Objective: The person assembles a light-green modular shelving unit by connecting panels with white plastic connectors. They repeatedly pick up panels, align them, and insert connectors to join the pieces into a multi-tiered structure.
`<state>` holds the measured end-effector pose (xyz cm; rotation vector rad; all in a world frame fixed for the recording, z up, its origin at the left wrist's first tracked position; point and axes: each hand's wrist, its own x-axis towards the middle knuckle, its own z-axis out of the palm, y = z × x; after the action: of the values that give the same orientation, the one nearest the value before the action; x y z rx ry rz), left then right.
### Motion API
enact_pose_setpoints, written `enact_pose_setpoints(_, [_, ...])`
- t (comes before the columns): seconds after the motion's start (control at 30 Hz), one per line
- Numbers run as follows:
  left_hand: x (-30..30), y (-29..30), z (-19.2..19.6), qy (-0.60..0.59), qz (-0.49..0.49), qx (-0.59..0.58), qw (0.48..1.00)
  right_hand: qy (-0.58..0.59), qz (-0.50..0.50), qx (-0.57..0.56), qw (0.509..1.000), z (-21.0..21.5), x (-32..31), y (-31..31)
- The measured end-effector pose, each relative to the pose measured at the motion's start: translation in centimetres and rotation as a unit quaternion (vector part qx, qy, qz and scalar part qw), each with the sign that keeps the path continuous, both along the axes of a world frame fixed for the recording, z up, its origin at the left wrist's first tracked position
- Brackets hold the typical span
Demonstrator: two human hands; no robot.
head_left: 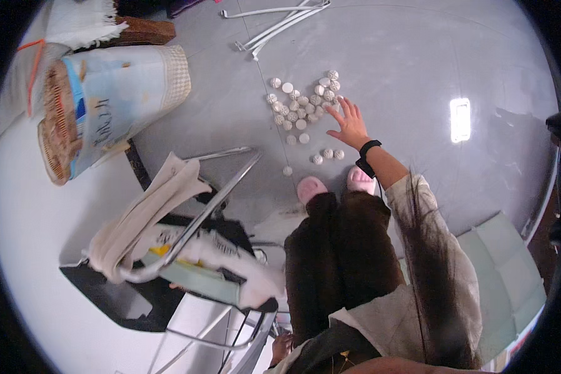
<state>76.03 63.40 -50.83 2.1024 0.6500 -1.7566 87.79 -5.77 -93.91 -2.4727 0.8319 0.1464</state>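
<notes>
White round discs (305,106) — scattered, patterned tops.

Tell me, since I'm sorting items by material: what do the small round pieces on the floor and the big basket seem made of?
The small round pieces look like pale, matte ceramic or moulded plastic with patterned tops; too small to be sure. The right hand reaches over them. The basket looks woven from wicker or rattan, judging by its brown coiled rim, with a printed fabric lining.
</notes>
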Motion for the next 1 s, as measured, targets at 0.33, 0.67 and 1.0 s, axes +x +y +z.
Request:
enact_pose_setpoints(0.33, [1.3, -7.6, -12.0, 0.034, 0.279, 0.129, 0.951, -0.116, 0.062, -0.160, 0.978, -11.5, 3.8, -1.5])
enact_pose_setpoints(0.67, [3.4, -11.5, -12.7, 0.031, 0.262, 0.144, 0.954, -0.165, 0.183, -0.157, 0.956, -10.1, 1.5, -1.0])
enact_pose_setpoints(1.0, [5.2, -12.2, -11.9, 0.028, 0.240, 0.154, 0.958, -0.118, 0.080, -0.135, 0.981, -11.1, 2.2, -0.8])
